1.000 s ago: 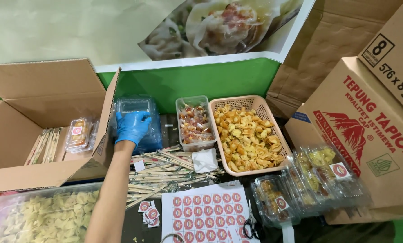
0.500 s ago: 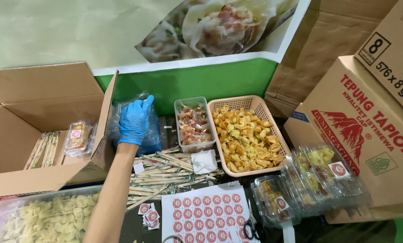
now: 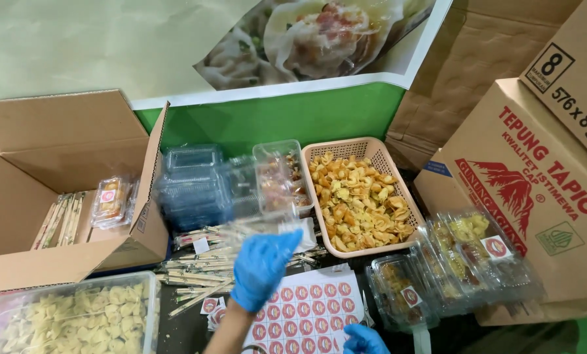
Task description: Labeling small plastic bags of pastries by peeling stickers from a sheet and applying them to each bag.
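Far left: open brown carton (image 3: 57, 196) holding sealed clear pack (image 3: 112, 198) with red round label. Centre: left hand (image 3: 262, 267), blue glove, gripping blurred empty clear container (image 3: 257, 226) above red-sticker sheet (image 3: 306, 313). Near edge: right hand (image 3: 364, 339), grip unclear. Right: beige basket (image 3: 356, 147) of fried dumplings.

Snack-packing stall: basket of fried dumplings (image 3: 358, 196), clamshell packs (image 3: 192, 187), cardboard cartons (image 3: 536, 190).

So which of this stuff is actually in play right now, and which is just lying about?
In hand: left hand, blurred clear container at its grip, stack of empty clear containers just beyond.
Lying about: basket of fried dumplings, sticker sheet, chopsticks, filled packs, open cardboard box, tub of pale dumplings.
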